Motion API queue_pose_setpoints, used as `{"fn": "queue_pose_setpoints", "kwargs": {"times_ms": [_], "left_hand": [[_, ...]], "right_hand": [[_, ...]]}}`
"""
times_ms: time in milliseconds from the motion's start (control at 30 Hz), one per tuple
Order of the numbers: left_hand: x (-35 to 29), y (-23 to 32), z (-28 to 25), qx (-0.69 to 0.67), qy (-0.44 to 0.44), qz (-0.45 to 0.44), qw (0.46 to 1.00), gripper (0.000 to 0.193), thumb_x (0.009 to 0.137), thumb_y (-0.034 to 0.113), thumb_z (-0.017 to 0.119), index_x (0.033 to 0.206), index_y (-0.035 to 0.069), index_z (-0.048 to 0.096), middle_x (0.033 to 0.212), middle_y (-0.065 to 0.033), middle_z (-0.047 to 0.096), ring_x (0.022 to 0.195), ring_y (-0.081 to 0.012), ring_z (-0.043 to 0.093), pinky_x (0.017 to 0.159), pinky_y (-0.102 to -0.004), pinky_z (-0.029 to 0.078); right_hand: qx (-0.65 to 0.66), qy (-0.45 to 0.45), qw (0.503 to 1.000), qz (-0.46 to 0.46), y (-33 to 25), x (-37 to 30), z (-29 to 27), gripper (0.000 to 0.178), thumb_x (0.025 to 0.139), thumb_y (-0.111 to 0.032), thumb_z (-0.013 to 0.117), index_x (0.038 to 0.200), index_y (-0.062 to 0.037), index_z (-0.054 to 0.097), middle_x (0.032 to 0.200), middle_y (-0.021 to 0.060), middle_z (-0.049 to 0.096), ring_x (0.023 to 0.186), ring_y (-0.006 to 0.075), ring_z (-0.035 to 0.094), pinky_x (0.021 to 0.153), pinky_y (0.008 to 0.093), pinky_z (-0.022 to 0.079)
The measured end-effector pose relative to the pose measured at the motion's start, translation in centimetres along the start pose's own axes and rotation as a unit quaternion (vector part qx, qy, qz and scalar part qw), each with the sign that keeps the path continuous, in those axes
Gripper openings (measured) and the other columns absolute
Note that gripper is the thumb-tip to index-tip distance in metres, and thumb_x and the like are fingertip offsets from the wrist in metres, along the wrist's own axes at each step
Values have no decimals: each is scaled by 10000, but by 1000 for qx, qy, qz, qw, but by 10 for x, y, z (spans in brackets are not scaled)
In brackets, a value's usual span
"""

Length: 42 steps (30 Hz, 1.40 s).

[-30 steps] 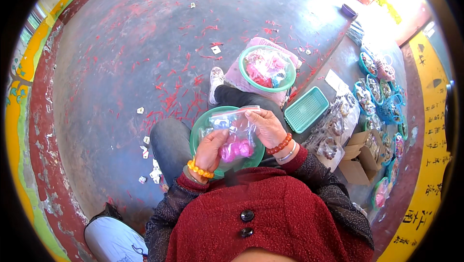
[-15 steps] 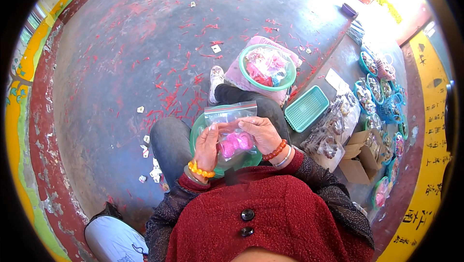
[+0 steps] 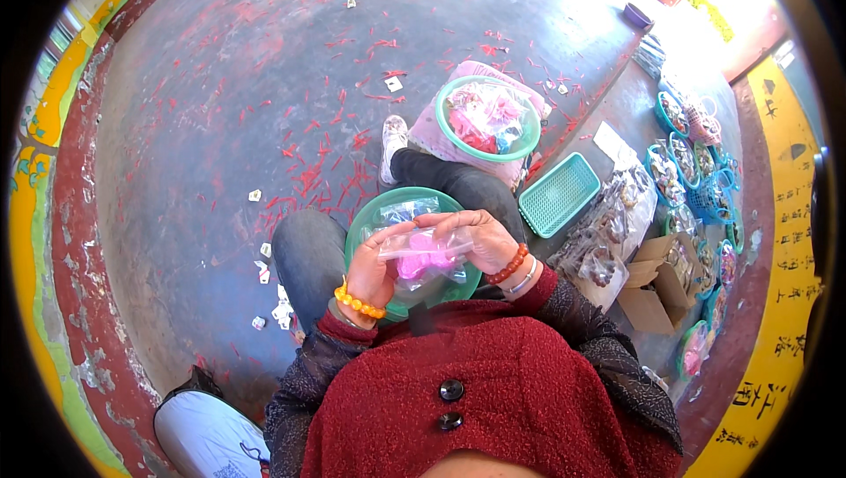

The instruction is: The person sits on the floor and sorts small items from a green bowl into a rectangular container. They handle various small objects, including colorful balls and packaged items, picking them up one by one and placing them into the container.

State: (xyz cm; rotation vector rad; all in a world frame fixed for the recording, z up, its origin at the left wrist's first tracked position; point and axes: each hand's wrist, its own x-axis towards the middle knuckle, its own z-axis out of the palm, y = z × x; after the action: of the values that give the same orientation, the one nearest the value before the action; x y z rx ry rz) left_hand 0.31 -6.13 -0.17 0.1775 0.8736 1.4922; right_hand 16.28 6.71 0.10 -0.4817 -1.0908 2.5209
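Note:
Between my hands is a small clear zip bag (image 3: 426, 258) with bright pink pieces inside; their kind I cannot make out. My left hand (image 3: 374, 259) grips its left side, fingers curled along the upper edge. On the other side my right hand (image 3: 483, 238) holds the bag, its fingers bent over the top. Below them a green basin (image 3: 366, 222) rests in my lap, partly covered by my hands, with more clear plastic bags (image 3: 410, 210) in it.
A second green basin (image 3: 534, 139) full of clear bags stands on a pink cushion (image 3: 423, 134) ahead. To the right are a green basket tray (image 3: 560, 196), an open cardboard box (image 3: 656, 289) and several filled baskets (image 3: 709, 200). Red scraps (image 3: 317, 178) litter the floor.
The bag has tipped and its top has folded down toward me between my hands. My fingers have moved over its upper edge, and bags in the lap basin now show behind it.

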Motion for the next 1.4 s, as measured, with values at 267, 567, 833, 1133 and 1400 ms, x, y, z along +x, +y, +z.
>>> {"fn": "queue_pose_setpoints", "kwargs": {"times_ms": [267, 567, 833, 1133, 1400], "left_hand": [[-3, 11, 10, -198, -65, -61, 976, 415, 940, 277, 462, 1231, -17, 475, 1205, -183, 543, 1129, -279, 524, 955, -431, 441], [7, 35, 5, 38, -48, 49, 997, 410, 828, -44, 591, 1222, 10, 488, 1147, -117, 572, 1022, -213, 585, 907, -351, 489], [0, 54, 31, 446, -117, 235, 856, 612, 786, 16, 673, 1333, 35, 400, 1357, -99, 364, 1243, -186, 402, 941, -338, 455], [7, 41, 25, 477, -119, 337, 803, 585, 724, 177, 748, 1231, 36, 493, 1276, -138, 468, 1221, -267, 432, 957, -429, 406], [-2, -32, -5, 828, -140, 350, 415, 525, 605, 314, 759, 1009, 41, 562, 1118, -136, 514, 1087, -269, 481, 916, -431, 369]], "right_hand": [[-206, -37, 975, -80, 1, 10, -16, 293, 692, 100, 442, 765, 0, 708, 1177, 193, 593, 1045, 246, 576, 938, 335, 424], [-319, -136, 936, -69, -45, 19, -3, 547, 670, 149, 426, 1176, 9, 579, 1296, 124, 516, 1203, 224, 479, 998, 315, 378], [-454, -117, 882, -40, -73, 15, 19, 606, 746, -217, 749, 1264, -15, 509, 1209, 58, 545, 1030, 92, 506, 822, 244, 440], [-403, -23, 913, -57, -75, 10, -7, 493, 729, -147, 727, 1157, 12, 542, 987, 43, 607, 897, 101, 575, 805, 255, 474], [-232, 61, 970, -36, -67, -15, -40, 487, 796, -97, 680, 1215, 58, 485, 1105, 78, 589, 980, 119, 571, 880, 258, 452]]}}
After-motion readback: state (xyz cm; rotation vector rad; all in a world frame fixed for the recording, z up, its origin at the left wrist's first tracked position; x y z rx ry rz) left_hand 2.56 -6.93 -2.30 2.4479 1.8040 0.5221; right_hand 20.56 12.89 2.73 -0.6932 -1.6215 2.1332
